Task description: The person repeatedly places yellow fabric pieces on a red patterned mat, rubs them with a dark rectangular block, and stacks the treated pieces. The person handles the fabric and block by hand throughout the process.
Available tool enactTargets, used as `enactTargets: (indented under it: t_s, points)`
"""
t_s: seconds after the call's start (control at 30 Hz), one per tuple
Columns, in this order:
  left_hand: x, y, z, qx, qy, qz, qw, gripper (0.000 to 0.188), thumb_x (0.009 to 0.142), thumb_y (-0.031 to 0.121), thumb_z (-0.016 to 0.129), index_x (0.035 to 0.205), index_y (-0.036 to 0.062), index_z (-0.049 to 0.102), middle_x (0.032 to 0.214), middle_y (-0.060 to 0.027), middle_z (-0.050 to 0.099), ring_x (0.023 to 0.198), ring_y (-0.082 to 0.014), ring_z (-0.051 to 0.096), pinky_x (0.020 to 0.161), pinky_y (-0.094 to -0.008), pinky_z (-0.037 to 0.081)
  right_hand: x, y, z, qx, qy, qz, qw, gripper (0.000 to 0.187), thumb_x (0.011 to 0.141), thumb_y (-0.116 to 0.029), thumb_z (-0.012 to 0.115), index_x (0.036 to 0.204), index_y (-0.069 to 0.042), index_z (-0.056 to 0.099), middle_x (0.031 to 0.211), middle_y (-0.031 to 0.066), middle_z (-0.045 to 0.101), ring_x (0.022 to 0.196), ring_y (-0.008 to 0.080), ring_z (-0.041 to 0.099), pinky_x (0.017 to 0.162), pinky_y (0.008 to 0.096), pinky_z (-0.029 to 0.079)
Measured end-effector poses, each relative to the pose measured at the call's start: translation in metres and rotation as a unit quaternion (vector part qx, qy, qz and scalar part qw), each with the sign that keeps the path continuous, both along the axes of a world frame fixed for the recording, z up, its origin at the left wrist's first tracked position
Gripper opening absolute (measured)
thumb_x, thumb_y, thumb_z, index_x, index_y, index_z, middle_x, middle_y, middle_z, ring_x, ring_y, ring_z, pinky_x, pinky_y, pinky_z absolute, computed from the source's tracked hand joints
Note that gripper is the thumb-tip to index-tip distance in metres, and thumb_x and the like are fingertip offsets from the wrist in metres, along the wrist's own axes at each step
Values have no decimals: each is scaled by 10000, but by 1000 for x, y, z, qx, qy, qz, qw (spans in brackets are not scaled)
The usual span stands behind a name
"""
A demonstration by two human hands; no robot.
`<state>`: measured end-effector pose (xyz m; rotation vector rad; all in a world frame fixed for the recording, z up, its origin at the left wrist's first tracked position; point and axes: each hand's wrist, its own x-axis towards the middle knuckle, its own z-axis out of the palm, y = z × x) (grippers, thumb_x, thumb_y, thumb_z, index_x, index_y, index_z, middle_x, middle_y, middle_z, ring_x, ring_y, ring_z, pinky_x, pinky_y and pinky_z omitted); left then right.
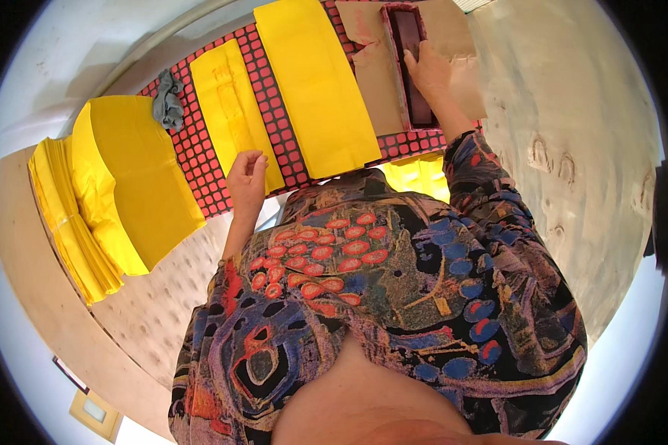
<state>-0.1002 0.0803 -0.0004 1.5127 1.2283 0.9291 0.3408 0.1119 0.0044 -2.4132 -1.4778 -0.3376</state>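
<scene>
Head camera view: a person in a patterned top (423, 297) of black, blue and red stands at a worktop (205, 172) draped in red-and-black checked cloth, with a wide yellow sheet (315, 89) lying lengthwise away from the wearer as the scene's landmark. Well to the right of the wide yellow sheet spreads a pale, stained surface (571, 141). Far to its left, a large yellow stack (137, 170) bulges at the worktop's end, its layers gathered along the outer side. Just beside the wide yellow sheet on the right lies a brown sheet (456, 30), its left part torn. Left of the landmark, a band of cloth between them, rests a narrower yellow sheet (230, 89) with a creased strip down its middle. An oblong box (422, 113), dark inside with a reddish rim, sits on the brown sheet, right of the landmark. The right hand (432, 74) reaches over that box, fingers partly bent at its opening; how firm a hold it has cannot be told. Left of the landmark's near end, the left hand (246, 180) is loosely curled before the narrower yellow sheet, nothing visible in its grasp, contact unclear. Farther left of the landmark lies a crumpled grey cloth (168, 100), beside the yellow stack.
</scene>
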Motion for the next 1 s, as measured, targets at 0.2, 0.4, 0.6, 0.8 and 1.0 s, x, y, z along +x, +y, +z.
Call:
enactTargets:
  t_s: [0.2,0.4,0.6,0.8,1.0]
  points:
    - [-5,4,5,-3,39,-28,999,137,941,90,620,1017,-24,616,903,-65,670,838,-127,652,754,-255,514,-5,8,-14,42,27,9,999,390,876,-425,636,944,-51,548,839,208,674,801,410,662,698,525,516]
    - [23,14,19,129,83,-54,987,112,898,78,648,982,5,640,916,-90,675,813,-168,662,745,-281,524,-2,14,-7,18,42,55,997,377,884,-406,609,955,-38,561,872,234,676,831,426,658,719,517,516]
    - [57,17,43,340,155,-108,921,166,809,52,664,972,29,644,1019,-120,672,903,-292,654,763,-367,538,-9,14,39,12,41,-25,999,389,878,-410,600,987,-37,585,871,228,673,825,419,655,732,517,509]
    - [70,16,43,366,216,-200,883,338,793,65,667,1124,13,626,1286,-160,585,1224,-347,528,1047,-495,396,-60,14,95,129,109,145,975,380,860,-401,619,932,-28,607,890,197,670,849,396,645,744,495,501]
    - [73,11,32,380,230,-210,871,312,801,86,616,1105,13,624,1276,-146,587,1242,-317,519,1087,-512,351,-125,23,90,72,158,212,962,344,834,-355,642,912,-23,596,856,195,655,828,391,638,718,491,504]
